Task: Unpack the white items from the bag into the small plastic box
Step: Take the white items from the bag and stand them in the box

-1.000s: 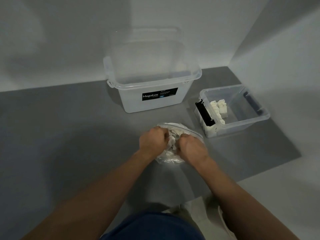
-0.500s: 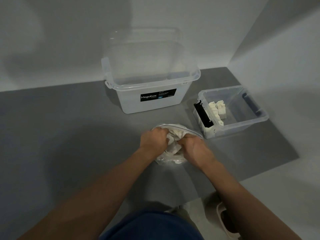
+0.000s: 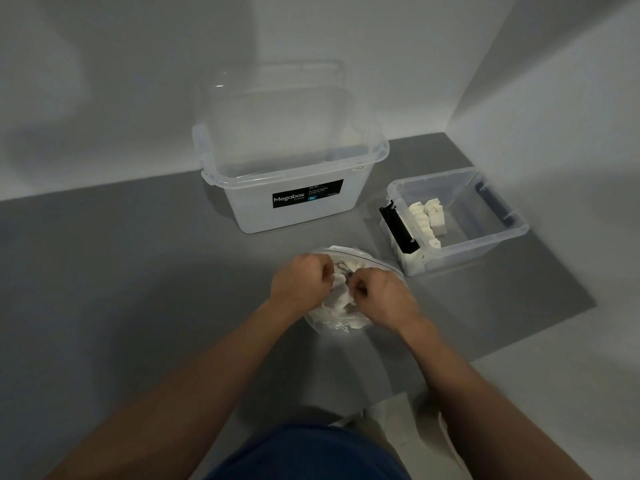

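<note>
A clear plastic bag (image 3: 334,322) full of white items (image 3: 341,299) lies on the grey floor mat in front of me. My left hand (image 3: 299,280) pinches the bag's left side near its opening. My right hand (image 3: 379,296) is closed on the bag's right side, fingertips among the white pieces. The small clear plastic box (image 3: 491,239) with black handles stands to the right of the bag and holds several white items (image 3: 427,214) along its left side.
A large clear Megabox storage box (image 3: 291,174) stands behind the bag against the wall. White walls close off the back and right. The grey mat (image 3: 121,271) ends at a lighter floor on the right. My knees and shoes are below.
Both hands have shifted slightly on the bag and drawn closer together over its opening. The bag and both boxes stay where they were.
</note>
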